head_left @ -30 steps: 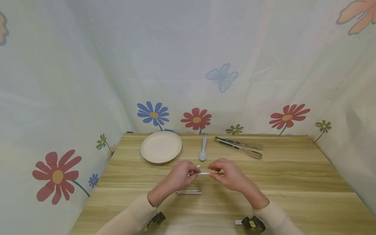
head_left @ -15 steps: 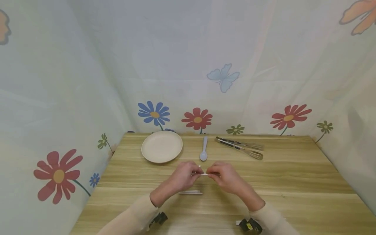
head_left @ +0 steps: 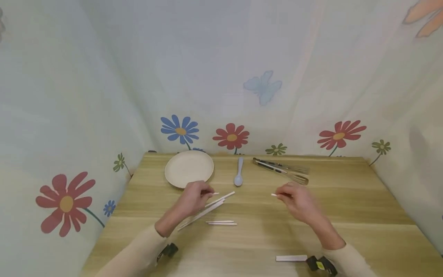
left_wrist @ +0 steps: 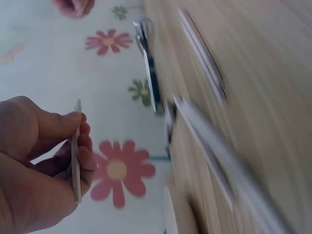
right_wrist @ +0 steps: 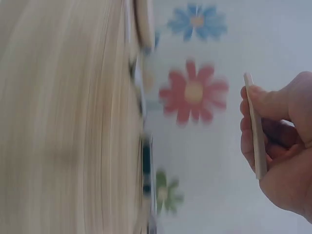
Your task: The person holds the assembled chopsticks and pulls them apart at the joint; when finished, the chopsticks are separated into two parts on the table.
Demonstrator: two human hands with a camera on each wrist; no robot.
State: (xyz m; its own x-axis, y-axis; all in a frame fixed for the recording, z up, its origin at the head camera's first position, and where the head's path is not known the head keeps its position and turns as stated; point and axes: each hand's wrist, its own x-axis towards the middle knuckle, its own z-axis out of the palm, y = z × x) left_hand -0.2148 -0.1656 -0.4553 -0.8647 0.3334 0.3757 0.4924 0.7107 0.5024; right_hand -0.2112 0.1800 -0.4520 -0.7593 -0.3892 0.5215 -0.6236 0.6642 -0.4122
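Observation:
My left hand (head_left: 193, 198) pinches a short, thin pale stick (left_wrist: 75, 165) between thumb and fingers, above the table in front of the plate. My right hand (head_left: 300, 200) pinches a similar short stick (right_wrist: 256, 129), well apart from the left one; its pale end shows past the fingertips in the head view. Long white sticks (head_left: 207, 213) lie slanting on the table beside and below my left hand, partly hidden by it. Nearer to me, two short white sticks (head_left: 221, 222) lie side by side. Which material the sticks are of, I cannot tell.
A round cream plate (head_left: 189, 169) stands at the back left. Right of it lie a pale blue-grey spoon (head_left: 238, 173) and metal tongs (head_left: 280, 169). A flat white bundle (head_left: 291, 258) lies by my right wrist. Flowered curtain (head_left: 263, 88) encloses the wooden table (head_left: 346, 204).
Both hands held one stick between them. They came close together, then moved apart left and right, each now with a short piece. The long sticks by my left hand have come into view.

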